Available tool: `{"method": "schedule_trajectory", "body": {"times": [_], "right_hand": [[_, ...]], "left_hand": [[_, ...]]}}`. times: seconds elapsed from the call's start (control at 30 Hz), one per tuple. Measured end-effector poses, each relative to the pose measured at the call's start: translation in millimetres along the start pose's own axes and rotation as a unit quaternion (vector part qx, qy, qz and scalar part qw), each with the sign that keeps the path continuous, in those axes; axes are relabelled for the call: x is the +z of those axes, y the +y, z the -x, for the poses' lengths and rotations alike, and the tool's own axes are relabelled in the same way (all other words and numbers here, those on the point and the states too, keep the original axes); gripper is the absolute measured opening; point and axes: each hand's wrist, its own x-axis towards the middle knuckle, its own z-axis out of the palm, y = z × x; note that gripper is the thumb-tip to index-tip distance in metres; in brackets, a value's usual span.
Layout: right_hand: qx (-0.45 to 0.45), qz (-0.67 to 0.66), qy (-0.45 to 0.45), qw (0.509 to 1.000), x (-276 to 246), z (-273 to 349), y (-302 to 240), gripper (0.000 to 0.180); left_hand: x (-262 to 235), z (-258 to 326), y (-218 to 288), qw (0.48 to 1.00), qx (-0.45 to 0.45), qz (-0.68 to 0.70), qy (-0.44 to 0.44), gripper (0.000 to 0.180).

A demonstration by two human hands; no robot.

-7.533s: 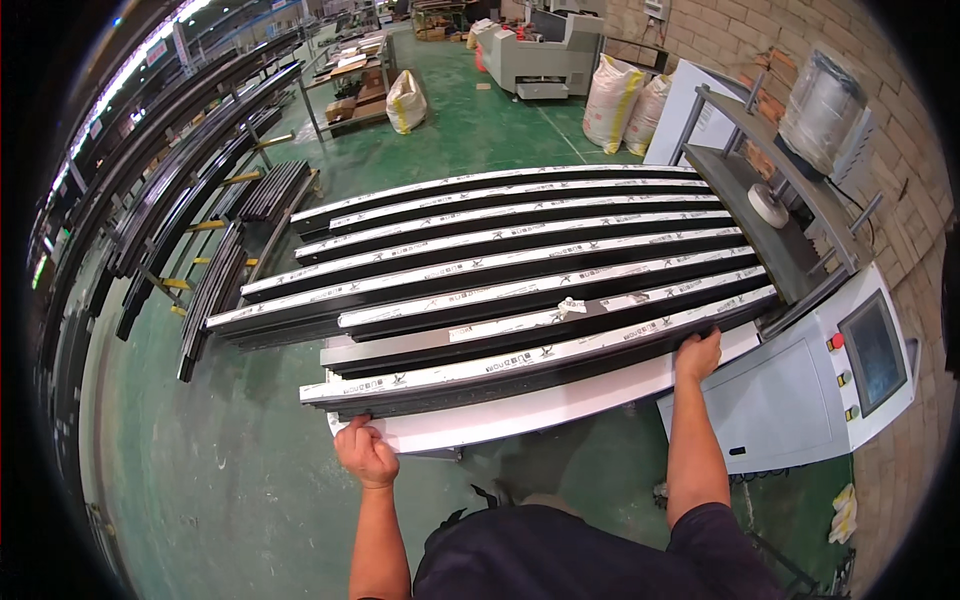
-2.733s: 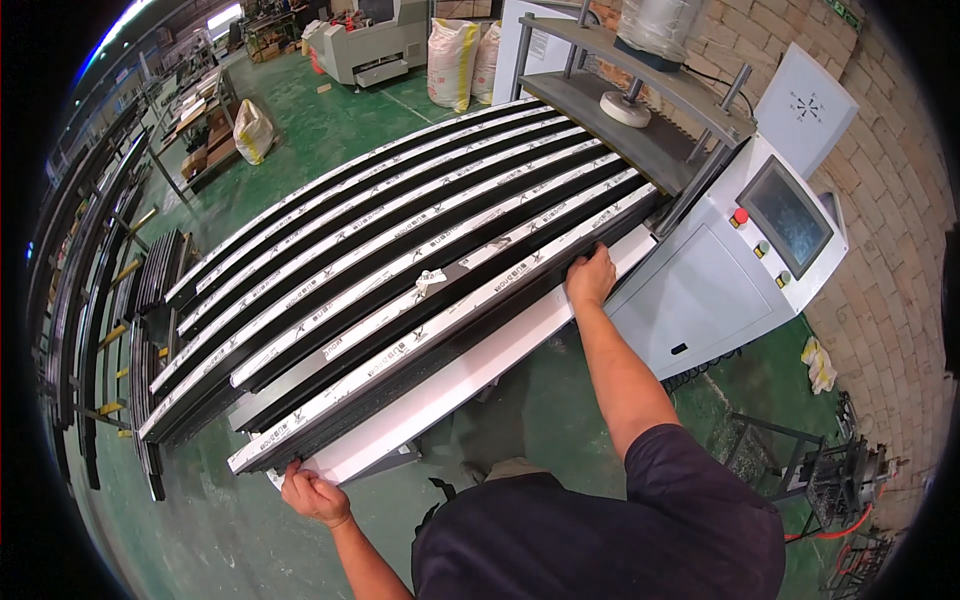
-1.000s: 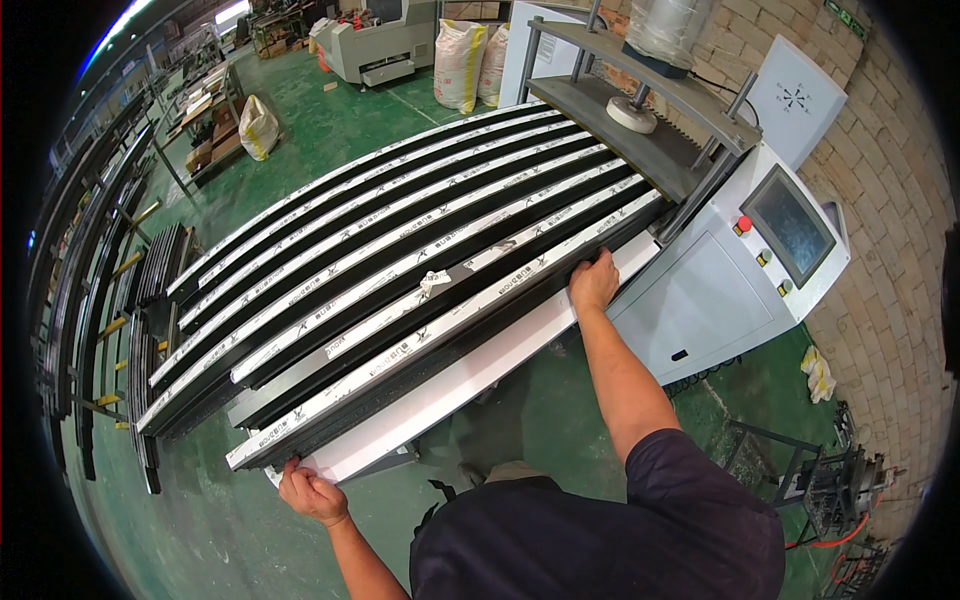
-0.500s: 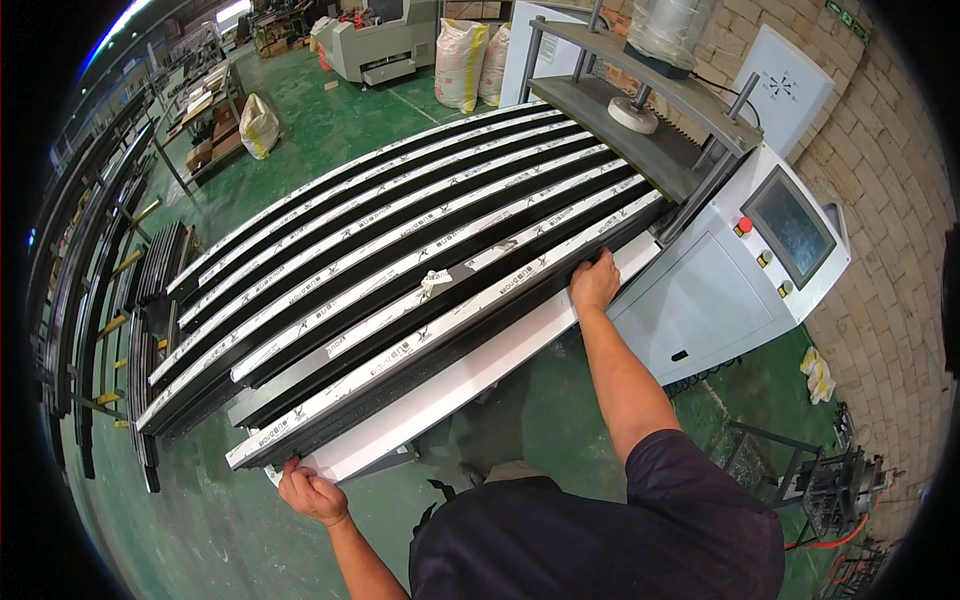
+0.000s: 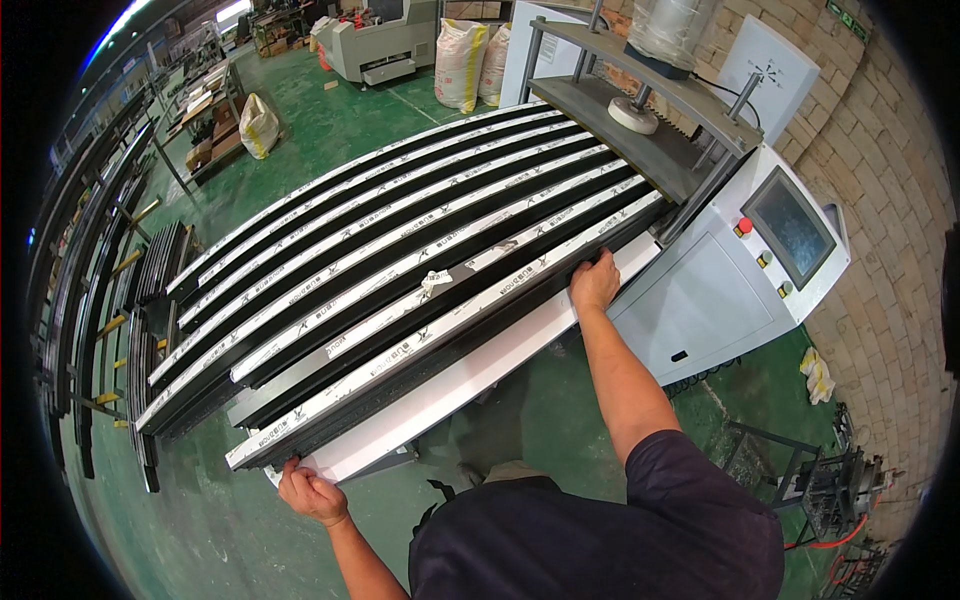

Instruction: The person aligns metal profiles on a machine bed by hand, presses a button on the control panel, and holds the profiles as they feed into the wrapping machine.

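Several long black profiles with white printed film on top lie side by side on a white machine bed (image 5: 440, 397). Along the near side of the bed runs the closest black profile (image 5: 450, 345). My left hand (image 5: 312, 492) is closed at the left end of this profile, thumb and fingers pinched at its lower edge. Toward its right end, my right hand (image 5: 596, 280) has its fingers curled over the near side of the same profile. Part of the fingers of both hands is hidden. A torn piece of white film (image 5: 435, 282) sticks up from a neighbouring profile.
At the right stands a white control cabinet (image 5: 700, 295) with a screen (image 5: 790, 225) and a red button (image 5: 744, 226). A press frame (image 5: 640, 150) rises over the profiles' far ends. Racks of dark profiles (image 5: 90, 300) stand left. White sacks (image 5: 461, 65) stand behind.
Both hands and the profiles stay where they were. The white panel with the dark star-shaped mark, behind the press, has turned slightly to the left.
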Motion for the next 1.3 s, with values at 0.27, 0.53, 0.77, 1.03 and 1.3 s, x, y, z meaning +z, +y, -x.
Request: {"method": "schedule_trajectory", "body": {"times": [0.27, 0.53, 0.77, 1.03, 1.3], "right_hand": [[0.003, 0.001, -0.003, 1.000, -0.9, -0.1, -0.5, 0.042], [-0.002, 0.003, 0.000, 1.000, -0.1, -0.5, 0.4, 0.043], [0.000, -0.001, 0.003, 1.000, 0.4, -0.5, 0.6, 0.042], [0.004, 0.006, -0.004, 1.000, -1.3, -0.5, -0.5, 0.042], [0.007, 0.005, -0.009, 1.000, -1.5, 0.1, -1.0, 0.042]], "left_hand": [[-0.5, -0.2, 1.0, 1.000, 0.000, 0.002, 0.001, 0.014], [-0.6, -0.7, 0.6, 1.000, 0.002, 0.004, -0.001, 0.015], [-0.4, -1.2, 1.1, 1.000, 0.005, 0.007, 0.003, 0.016], [-0.1, 0.1, -0.8, 1.000, 0.004, 0.001, -0.001, 0.015], [-0.7, -0.1, -0.7, 1.000, 0.004, 0.006, -0.001, 0.015]]}}
